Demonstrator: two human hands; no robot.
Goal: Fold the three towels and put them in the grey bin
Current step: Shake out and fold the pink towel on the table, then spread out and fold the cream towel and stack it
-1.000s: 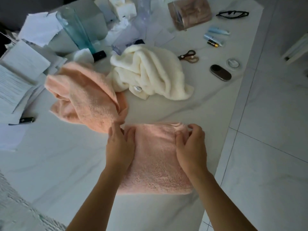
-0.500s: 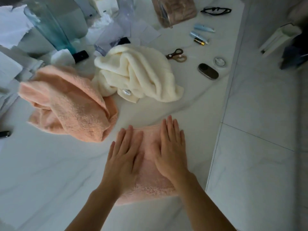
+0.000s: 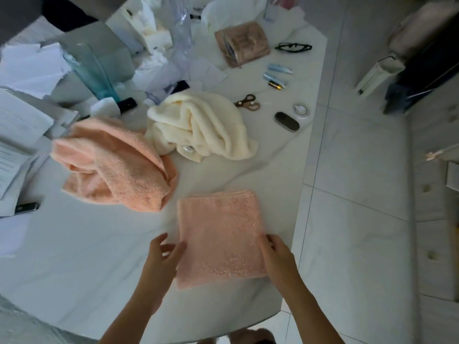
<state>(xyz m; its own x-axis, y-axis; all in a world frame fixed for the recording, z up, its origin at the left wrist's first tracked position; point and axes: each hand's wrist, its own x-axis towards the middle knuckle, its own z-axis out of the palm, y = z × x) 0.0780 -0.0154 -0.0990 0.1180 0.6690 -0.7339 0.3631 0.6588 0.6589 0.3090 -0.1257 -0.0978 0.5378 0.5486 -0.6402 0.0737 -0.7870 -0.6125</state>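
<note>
Left hand (image 3: pixel 164 254): at the folded towel's 8 o'clock edge; fingers loosely spread and slightly bent, tips at or just short of the cloth; actual contact hard to tell; nothing gripped.
Right hand (image 3: pixel 277 256): at the towel's 4 o'clock edge; fingers bent over that edge, touching the cloth; whether pinched or merely resting, cannot tell.
Folded pink towel (image 3: pixel 219 234): flat, neat rectangle on the white marble table (image 3: pixel 82 256); between both hands, near the table's 3 o'clock rim.
Crumpled pink towel (image 3: pixel 114 165): unfolded heap at 10 o'clock from the folded one; just apart from it.
Cream towel (image 3: pixel 201 125): unfolded heap at 12 o'clock from the folded one; touching or nearly touching the crumpled pink heap at its 9 o'clock side.
Grey bin (image 3: pixel 99 48): at the table's 11 o'clock end, behind a tall blue-green glass (image 3: pixel 92 70); well apart from all 3 towels.
Small items: scissors (image 3: pixel 248 103), dark oval case (image 3: pixel 286 121), tape roll (image 3: pixel 301 110) at 2 o'clock from the cream towel; black glasses (image 3: pixel 293 47) farther on.
Papers (image 3: pixel 17 135): stacked along the 9 o'clock side.
</note>
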